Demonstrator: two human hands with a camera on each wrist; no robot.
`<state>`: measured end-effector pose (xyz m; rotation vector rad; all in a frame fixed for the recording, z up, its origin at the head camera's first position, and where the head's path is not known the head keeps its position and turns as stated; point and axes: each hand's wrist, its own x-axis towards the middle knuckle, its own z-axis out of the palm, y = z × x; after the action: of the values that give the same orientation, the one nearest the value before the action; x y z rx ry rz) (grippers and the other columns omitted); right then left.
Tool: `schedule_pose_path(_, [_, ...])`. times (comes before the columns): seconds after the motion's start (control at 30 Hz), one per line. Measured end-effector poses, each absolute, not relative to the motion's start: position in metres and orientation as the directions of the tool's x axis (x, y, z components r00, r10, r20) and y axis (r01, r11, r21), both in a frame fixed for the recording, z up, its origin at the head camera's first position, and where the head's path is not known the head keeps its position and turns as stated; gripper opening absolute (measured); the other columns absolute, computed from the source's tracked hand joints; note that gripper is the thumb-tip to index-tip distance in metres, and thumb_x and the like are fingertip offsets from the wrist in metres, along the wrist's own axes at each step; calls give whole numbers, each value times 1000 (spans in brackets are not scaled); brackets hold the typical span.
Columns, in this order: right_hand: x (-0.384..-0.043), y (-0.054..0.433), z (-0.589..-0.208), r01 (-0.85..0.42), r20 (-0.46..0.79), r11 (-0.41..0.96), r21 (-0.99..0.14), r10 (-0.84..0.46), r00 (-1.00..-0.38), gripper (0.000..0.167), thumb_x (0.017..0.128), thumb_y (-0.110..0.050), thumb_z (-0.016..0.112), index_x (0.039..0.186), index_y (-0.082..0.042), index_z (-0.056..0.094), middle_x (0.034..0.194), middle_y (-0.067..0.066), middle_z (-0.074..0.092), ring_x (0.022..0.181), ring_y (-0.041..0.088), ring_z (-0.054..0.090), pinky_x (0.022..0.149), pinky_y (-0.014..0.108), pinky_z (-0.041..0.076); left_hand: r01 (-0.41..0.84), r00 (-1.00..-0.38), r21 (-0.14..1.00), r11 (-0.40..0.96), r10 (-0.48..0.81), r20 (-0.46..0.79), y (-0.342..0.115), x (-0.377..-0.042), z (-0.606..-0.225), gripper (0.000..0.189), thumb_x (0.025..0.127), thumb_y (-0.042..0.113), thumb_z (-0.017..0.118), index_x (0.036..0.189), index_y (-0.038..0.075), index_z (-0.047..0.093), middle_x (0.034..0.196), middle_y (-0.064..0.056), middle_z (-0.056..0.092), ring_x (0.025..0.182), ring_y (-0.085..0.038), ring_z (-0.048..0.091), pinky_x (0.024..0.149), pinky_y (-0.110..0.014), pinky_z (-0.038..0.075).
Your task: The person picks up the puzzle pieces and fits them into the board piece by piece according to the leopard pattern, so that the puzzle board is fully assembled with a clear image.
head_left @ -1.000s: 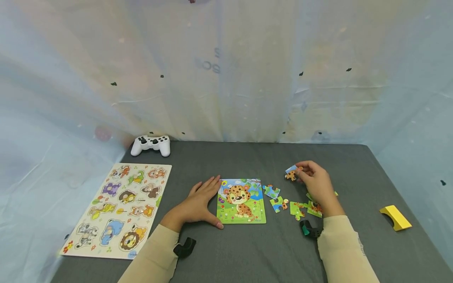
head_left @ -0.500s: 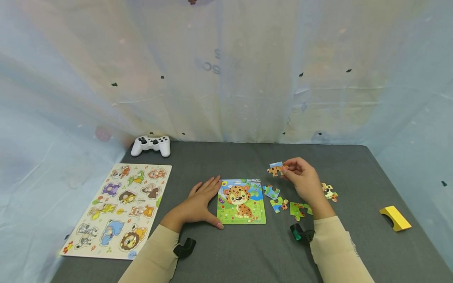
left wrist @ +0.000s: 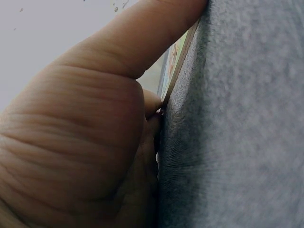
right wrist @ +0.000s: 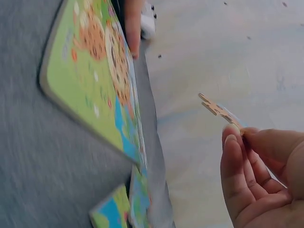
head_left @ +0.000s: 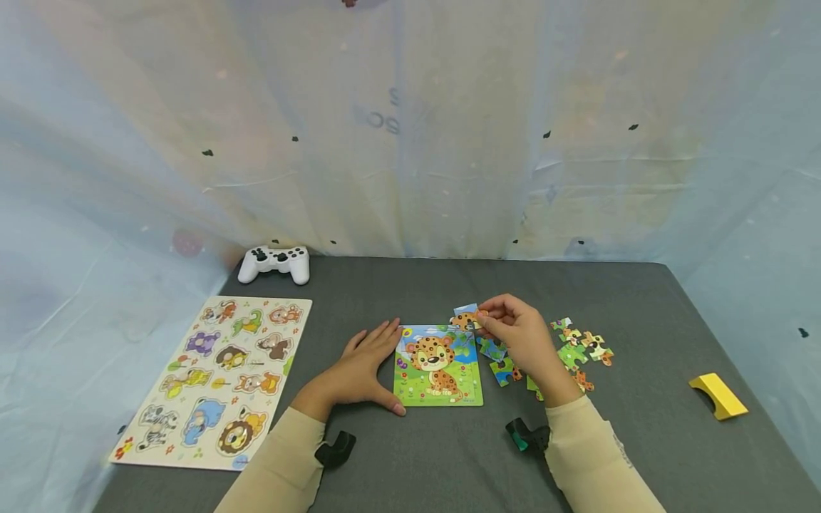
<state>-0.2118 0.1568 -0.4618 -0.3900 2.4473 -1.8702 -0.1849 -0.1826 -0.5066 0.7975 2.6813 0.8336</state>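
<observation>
Between thumb and fingers, my right hand (head_left: pixel 521 335) pinches a puzzle piece (head_left: pixel 463 318) with orange spotted fur and blue sky. In the head view that piece overlaps the top right edge of the leopard puzzle board (head_left: pixel 410 388); the right wrist view shows it raised above the board. My left hand (head_left: pixel 359 370) lies with fingers stretched out on the cloth, fingertips at the board's upper left corner and thumb near its lower left. Loose puzzle pieces (head_left: pixel 502 372) lie just right of the board, partly behind my right hand. More puzzle pieces (head_left: pixel 573 356) lie beyond my right wrist.
A large animal puzzle board (head_left: pixel 218 381) lies on the left of the grey-covered table (head_left: pixel 398 463). Behind it sits a white game controller (head_left: pixel 274 263). A yellow arch block (head_left: pixel 718 395) stands at the far right. Plastic sheeting (head_left: pixel 410 142) hangs behind the table.
My right hand has carried the spotted piece leftward, from over the loose pieces to the board's top right edge. The pieces on the right have come into sight. My left hand has stayed put.
</observation>
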Motion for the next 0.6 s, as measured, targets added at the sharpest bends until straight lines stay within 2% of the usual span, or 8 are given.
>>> schedule_pose_path(0.17, [-207,137,-470,-140,94,183,-973,-239,-966,19,108,-11,72,124,0,74,105,16,74,99,46,74,87,52,63,431,-827,579,692,560,-54,-182,-184,-506,147,68,67,99,175,6,19,181,-9,7,166,-30,5,128,-61,-1])
schedule_pose_path(0.4, [-199,108,-490,-32,-4,170,-985,-211,-978,16,107,-5,71,120,3,75,100,16,76,92,34,77,79,39,65,424,-828,581,695,557,-62,-182,-184,-505,146,68,66,99,175,6,19,181,-9,7,166,-29,5,128,-61,0])
schedule_pose_path(0.6, [-199,99,-502,16,-44,142,-990,-194,-980,17,106,0,70,122,6,74,103,17,75,93,32,78,78,34,64,424,-831,572,702,553,-63,-182,-186,-508,146,68,67,98,175,7,18,182,-8,7,166,-28,5,128,-60,0])
